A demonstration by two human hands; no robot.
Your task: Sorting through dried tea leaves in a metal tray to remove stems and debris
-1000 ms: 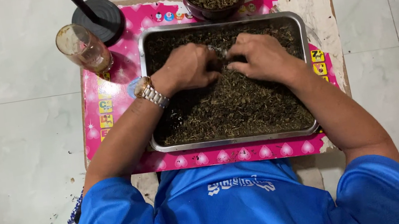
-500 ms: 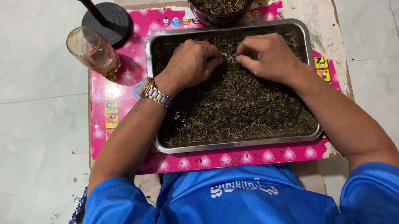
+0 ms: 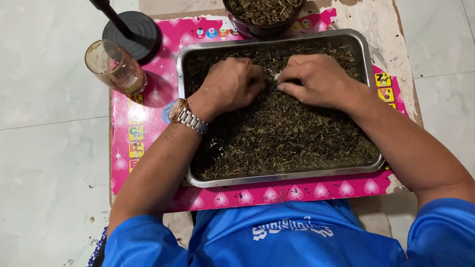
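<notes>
Both hands in a tray of dried herb

The steel tray (image 3: pixel 290 176) lies long side left-to-right; left hand (image 3: pixel 232 83) and right hand (image 3: pixel 313 79), fingers curled, pinch a small pale piece between them over the dried herb (image 3: pixel 276 134).

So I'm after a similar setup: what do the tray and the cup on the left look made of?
Tray: probably stainless steel, given its shiny grey reflective rim. Cup: clear glass or plastic, see-through with brownish residue; I can't tell which.

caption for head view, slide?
Both hands, left hand and right hand, pinch something small over dried herbs in a steel tray.
</notes>
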